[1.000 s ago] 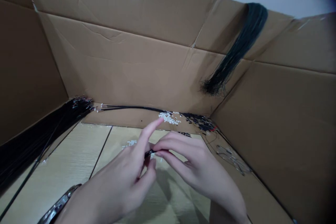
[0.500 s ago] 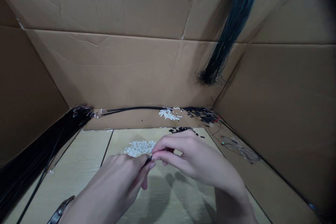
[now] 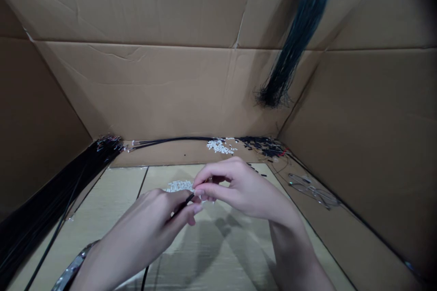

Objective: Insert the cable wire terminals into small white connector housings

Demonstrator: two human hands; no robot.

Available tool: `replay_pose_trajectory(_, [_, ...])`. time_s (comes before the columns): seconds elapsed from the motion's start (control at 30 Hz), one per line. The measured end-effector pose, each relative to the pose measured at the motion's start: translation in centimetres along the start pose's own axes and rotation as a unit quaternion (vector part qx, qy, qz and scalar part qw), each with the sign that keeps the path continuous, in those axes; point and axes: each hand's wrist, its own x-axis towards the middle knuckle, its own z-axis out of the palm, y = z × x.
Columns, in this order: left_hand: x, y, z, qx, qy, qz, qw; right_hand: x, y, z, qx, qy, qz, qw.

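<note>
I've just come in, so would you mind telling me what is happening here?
A person's left hand holds a thin black cable, and the right hand pinches near its far end, above a tabletop walled with cardboard. Small white pieces lie just beyond the hands, and a black cable bundle lies along the left side.
</note>
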Motion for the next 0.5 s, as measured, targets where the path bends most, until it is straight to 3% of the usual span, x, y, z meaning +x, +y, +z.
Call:
replay_pose_trajectory(0.2, [-1.5,-0.4,-1.6,-0.020,-0.004,0.011,1.000,-0.2,-0.5,0.0,0.012,0.000,0.007,1.000])
replay_pose_trajectory(0.37, [-1.6,-0.4,-1.0,-0.015,-0.016,0.011,1.000,0.1,-0.3,0.7,0.050,-0.034,0.043,0.997])
replay_pose_trajectory(0.5, [-1.0,-0.6,-0.8,-0.005,-0.018,0.005,1.000,0.2,-0.1,0.5,-0.026,-0.035,0.061,0.997])
